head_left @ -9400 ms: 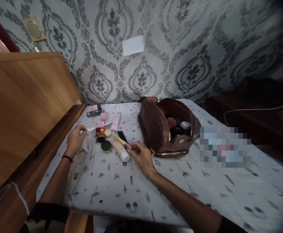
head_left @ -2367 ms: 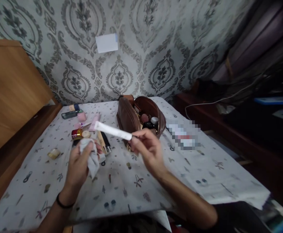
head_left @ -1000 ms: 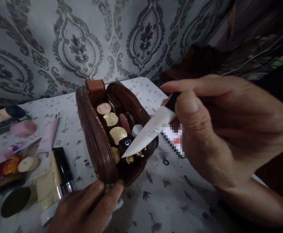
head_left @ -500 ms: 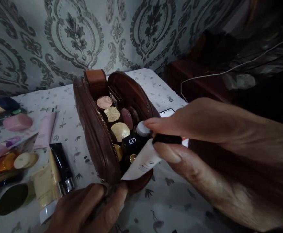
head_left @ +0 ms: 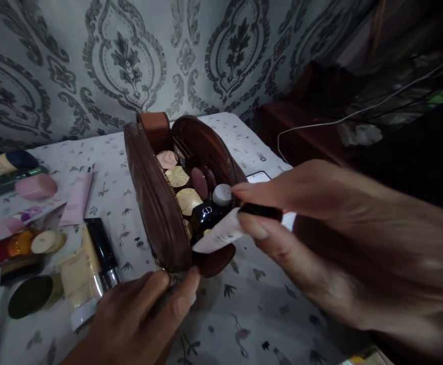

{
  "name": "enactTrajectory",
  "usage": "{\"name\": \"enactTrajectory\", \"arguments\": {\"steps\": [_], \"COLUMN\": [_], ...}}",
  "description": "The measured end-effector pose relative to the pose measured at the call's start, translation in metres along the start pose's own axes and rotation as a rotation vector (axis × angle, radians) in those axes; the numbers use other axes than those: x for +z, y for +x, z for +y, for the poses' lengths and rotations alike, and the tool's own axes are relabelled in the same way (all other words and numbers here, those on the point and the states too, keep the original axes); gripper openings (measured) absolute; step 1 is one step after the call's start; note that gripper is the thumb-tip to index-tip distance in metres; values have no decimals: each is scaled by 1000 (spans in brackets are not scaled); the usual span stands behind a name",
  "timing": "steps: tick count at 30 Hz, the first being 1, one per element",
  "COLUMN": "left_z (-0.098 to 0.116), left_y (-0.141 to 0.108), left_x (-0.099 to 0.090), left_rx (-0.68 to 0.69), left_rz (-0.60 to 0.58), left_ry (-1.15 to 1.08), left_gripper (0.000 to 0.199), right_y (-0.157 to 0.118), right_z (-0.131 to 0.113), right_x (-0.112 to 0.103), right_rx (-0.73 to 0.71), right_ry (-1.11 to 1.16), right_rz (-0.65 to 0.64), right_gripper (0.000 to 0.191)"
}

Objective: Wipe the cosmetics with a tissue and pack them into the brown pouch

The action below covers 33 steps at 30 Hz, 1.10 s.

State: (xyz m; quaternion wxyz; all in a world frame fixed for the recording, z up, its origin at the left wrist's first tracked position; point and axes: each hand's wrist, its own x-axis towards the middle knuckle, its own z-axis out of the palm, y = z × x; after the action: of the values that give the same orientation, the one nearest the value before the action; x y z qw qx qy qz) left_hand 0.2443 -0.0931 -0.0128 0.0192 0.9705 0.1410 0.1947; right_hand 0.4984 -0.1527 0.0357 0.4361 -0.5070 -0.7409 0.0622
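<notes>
My right hand (head_left: 320, 238) pinches a white squeeze tube (head_left: 217, 237) by its black cap, between thumb and fingers. The tube slants down, its flat end at the near opening of a brown zip makeup bag (head_left: 156, 213). At the bag's near end, my left hand (head_left: 141, 314) has its fingers closed on the edge; part of the grip is hidden. Inside the unzipped bag stand several gold and pink round lids, a dark bottle (head_left: 206, 215) and a jar or bottle with a grey-white cap (head_left: 222, 194).
Left of the bag lie a pink tube (head_left: 77, 197), a pink sponge-like block (head_left: 36, 186), a black tube (head_left: 102, 246), a cream tube (head_left: 75, 279) and a dark green oval (head_left: 30, 297). A phone (head_left: 258, 177) lies behind my right hand. A white cable (head_left: 320, 124) runs at the right.
The white tube's flat end has risen slightly and tilts more level at the bag's opening. The view has shifted a little. Both hands keep their grips.
</notes>
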Motion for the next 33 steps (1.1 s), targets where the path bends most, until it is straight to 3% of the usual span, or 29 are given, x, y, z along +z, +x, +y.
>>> {"name": "enactTrajectory", "arguments": {"steps": [10,15,22,26,33], "left_z": [0,1,2,0,1], "left_y": [6,11,14,13,4], "left_x": [2,1,1,1,2], "left_rx": [33,29,12,22,-19], "left_rz": [50,41,63,70,43], "left_ry": [-18,-9,14,37,57], "left_gripper": [41,40,37,38,44], "right_y": [19,21,23,20,3], "right_z": [11,7,3,1,-6], "right_x": [19,18,16,19,16], "right_rx": [-57,-72,-138,-147,-93], "right_ry": [28,-102,-171,-170,-170], "right_rz": [-100,-189,-182,-126,115], "right_gripper": [17,17,17,19,22]}}
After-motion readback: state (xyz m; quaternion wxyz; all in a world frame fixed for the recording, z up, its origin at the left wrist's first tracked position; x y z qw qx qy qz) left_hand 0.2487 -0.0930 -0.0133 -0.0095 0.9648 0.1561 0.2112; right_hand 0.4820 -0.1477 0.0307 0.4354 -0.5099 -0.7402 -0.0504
